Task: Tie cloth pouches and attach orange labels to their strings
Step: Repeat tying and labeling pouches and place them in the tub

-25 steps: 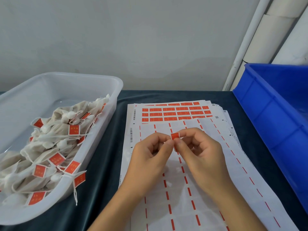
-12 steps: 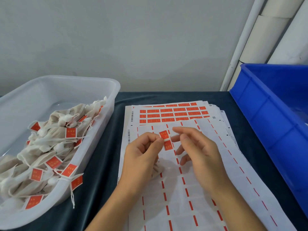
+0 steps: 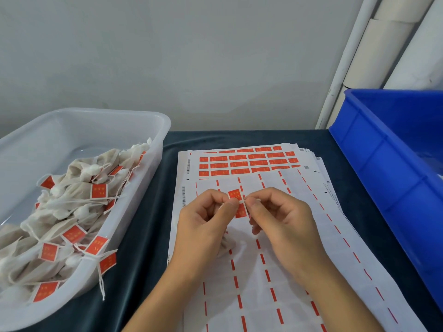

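We have both hands up over the middle of the used label sheet (image 3: 275, 271), working one orange label (image 3: 236, 197) between them. Left hand (image 3: 203, 226) pinches the label at its fold line, thumb over curled fingers. Right hand (image 3: 282, 226) pinches the white string (image 3: 245, 200) just beside it, other fingers curled in loosely. The label stands open in a V, one flap above the left thumb, the other flap hanging below it. Our read: the string is laid into the crease so the two sticky halves can close over it. Holding it clear of the sheet keeps the adhesive off the paper.

A bit of pale cloth shows under the left palm, likely the pouch (image 3: 225, 245) this string belongs to; mostly hidden, so we can't confirm it's tied.

The sheets lie on the dark bench (image 3: 143, 248), centre, running to the near edge. The top sheet is stripped, only orange dashes left. Full label sheets (image 3: 249, 161) fan out from under it toward the far edge, so fresh labels sit one reach ahead.

The clear tub (image 3: 153, 178) at the left edge holds finished pouches (image 3: 79, 200) with labels on their strings; one string drapes over its near rim. It looks like the drop point for the left hand. The blue crate (image 3: 388, 178) sits at the right edge, contents not visible.

Next step by our judgement: press the flaps shut squarely over the string. Risk is a skewed fold.
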The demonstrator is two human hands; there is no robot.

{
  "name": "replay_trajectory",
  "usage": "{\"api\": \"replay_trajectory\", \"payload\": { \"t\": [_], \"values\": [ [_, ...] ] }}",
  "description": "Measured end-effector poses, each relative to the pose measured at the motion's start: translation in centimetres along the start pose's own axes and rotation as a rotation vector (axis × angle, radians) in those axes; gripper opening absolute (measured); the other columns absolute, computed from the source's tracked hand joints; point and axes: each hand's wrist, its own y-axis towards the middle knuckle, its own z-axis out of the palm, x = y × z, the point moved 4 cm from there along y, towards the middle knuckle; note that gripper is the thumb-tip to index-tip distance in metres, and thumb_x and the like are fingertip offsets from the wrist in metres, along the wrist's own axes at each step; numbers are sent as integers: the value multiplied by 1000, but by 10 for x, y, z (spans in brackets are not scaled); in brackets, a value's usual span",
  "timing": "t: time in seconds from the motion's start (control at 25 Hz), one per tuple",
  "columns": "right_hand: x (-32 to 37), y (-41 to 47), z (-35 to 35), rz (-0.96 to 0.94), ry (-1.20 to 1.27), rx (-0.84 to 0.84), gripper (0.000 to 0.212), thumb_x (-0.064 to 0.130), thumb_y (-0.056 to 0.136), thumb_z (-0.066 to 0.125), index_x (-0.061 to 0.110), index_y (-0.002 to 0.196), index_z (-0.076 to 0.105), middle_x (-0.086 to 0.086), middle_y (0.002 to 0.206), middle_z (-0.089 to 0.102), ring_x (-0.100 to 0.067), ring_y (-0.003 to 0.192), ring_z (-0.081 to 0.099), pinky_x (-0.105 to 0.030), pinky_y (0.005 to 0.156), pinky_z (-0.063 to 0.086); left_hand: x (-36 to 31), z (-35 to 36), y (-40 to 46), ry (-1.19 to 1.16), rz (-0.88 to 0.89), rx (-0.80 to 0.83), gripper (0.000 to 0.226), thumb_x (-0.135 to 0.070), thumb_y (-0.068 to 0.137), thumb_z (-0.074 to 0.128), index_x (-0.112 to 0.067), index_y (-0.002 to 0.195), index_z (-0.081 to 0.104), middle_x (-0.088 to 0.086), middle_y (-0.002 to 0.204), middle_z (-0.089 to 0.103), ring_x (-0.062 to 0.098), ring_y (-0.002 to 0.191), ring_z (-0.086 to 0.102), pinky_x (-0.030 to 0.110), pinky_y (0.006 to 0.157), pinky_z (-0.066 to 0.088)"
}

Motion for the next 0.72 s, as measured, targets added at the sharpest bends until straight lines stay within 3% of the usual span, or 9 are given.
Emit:
{"api": "replay_trajectory", "payload": {
  "t": [0.36,0.72],
  "values": [
    [1,-1,-1,-33,-71,-18,8,33,97,66,33,94,74,15,89,74,-10,91,70,-29,75,62,4,0,1,55,50,1,19,-28,97,69,-28,79,73,-7,58,60,5,44,50,16,45,44],
    [1,0,-1,-42,-72,3,8,26,96,69,32,92,73,16,87,74,-8,91,71,-26,72,62,5,1,2,137,87,19,16,-33,97,69,-34,82,73,-11,63,67,7,51,55,18,51,48]
  ]
}}
